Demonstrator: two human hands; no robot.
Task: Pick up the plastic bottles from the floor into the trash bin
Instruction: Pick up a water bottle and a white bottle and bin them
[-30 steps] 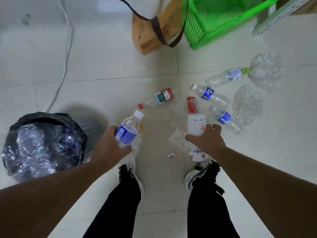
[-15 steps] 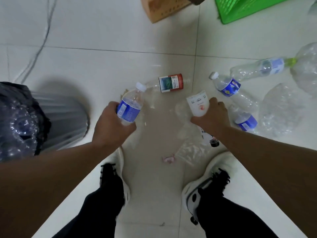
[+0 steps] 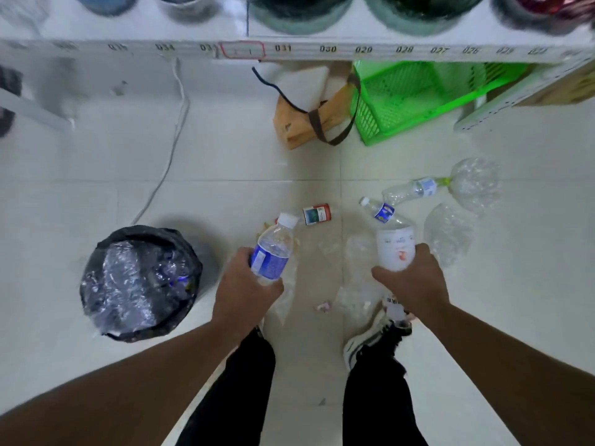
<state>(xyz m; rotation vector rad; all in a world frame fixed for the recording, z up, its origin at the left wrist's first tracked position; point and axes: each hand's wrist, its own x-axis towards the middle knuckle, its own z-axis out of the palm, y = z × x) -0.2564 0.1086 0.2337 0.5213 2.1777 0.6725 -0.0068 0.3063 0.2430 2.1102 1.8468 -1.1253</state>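
**Both hands held a bottle above the littered floor**

The left hand (image 3: 244, 284) was closed around a clear bottle with a blue label (image 3: 273, 252), its fingers wrapped about the lower body and its white cap pointing up and away from the wrist. The right hand (image 3: 410, 281) was closed around a white-labelled bottle (image 3: 396, 249), gripped near the middle, so that the upper part stood out beyond the fingers and a short length with a dark cap showed below the heel of the hand.

The trash bin (image 3: 141, 281), lined with a black bag and already showing crumpled clear plastic inside, stood on the floor to the left of the left hand, near but apart from it.

Beyond the fingertips of the right hand lay more bottles: a clear one with a blue label and white cap (image 3: 381, 210) just past the held bottle, and farther out a clear bottle with a green cap (image 3: 415, 189). To the right of that hand lay two crumpled clear containers (image 3: 449, 233). Between the two hands and a little beyond them lay a bottle with a red and green label (image 3: 317, 214). Loose clear wrappers (image 3: 351, 297) and a small pink scrap (image 3: 323, 306) lay between the wrists.

Far beyond both hands stood a green basket (image 3: 405, 101), a tan bag (image 3: 309, 123) with dark straps, and a white shelf edge (image 3: 322, 48) printed with numbers. A white cable (image 3: 170, 149) ran across the tiles beyond the bin.
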